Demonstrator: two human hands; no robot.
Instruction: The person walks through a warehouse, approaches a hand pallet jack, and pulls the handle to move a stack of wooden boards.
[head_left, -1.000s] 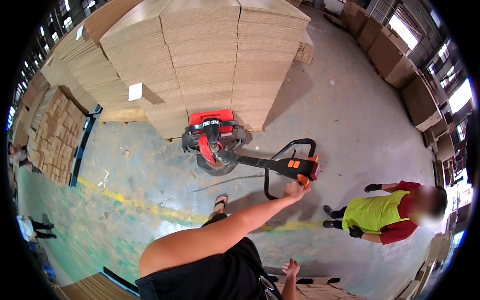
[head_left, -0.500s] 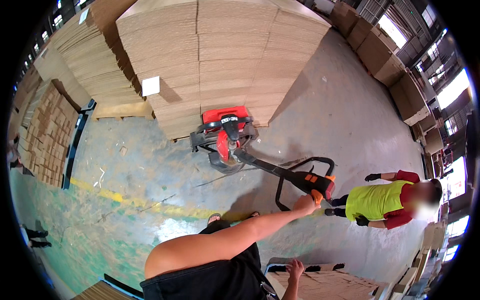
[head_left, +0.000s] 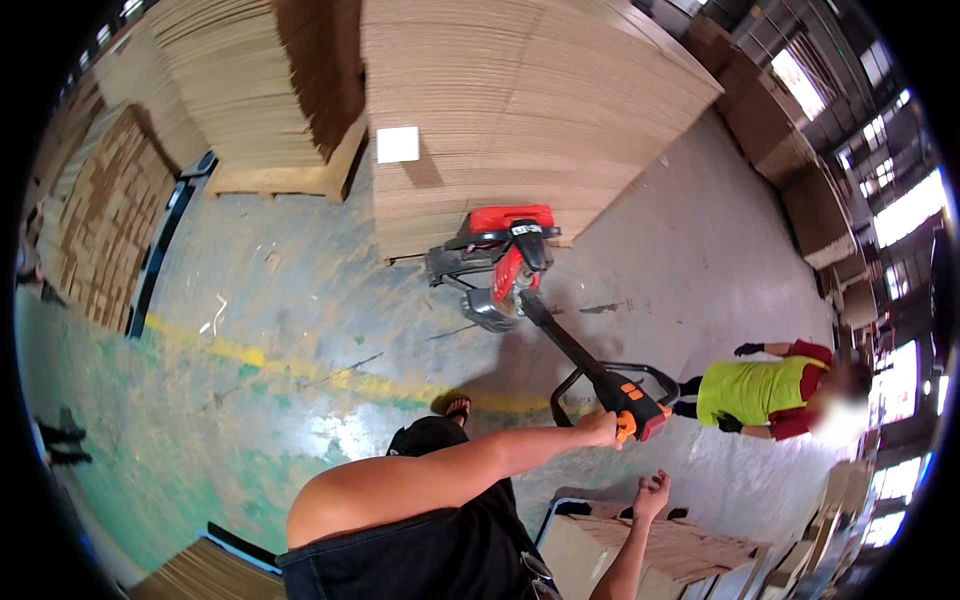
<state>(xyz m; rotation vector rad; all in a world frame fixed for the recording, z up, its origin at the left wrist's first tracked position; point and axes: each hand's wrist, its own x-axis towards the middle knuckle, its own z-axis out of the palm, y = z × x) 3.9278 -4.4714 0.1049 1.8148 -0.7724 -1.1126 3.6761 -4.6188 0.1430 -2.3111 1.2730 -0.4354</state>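
My left hand [head_left: 600, 429] is closed around an orange grip on the control handle [head_left: 625, 395] of a red and black pallet truck [head_left: 510, 265]. The truck's long black tiller slopes from its body toward me. Directly behind the truck rises a tall stack of brown board sheets [head_left: 500, 130] with a white paper [head_left: 398, 144] on its near face. The truck's forks are hidden under the load. My right hand [head_left: 652, 494] hangs free in the air above a low stack of brown pieces [head_left: 690, 550], fingers loosely curled and apart, holding nothing.
A person in a yellow vest [head_left: 755, 393] stands just right of the handle. Another board stack on a wooden pallet [head_left: 285, 180] and a pile of small brown blocks [head_left: 105, 215] stand left. A yellow line [head_left: 240, 351] crosses the floor. More brown stacks [head_left: 800, 180] line the right side.
The pallet truck and its board stack have shifted right, and the gap to the neighbouring stack has widened. The tiller points more toward me. My right hand has risen and moved right.
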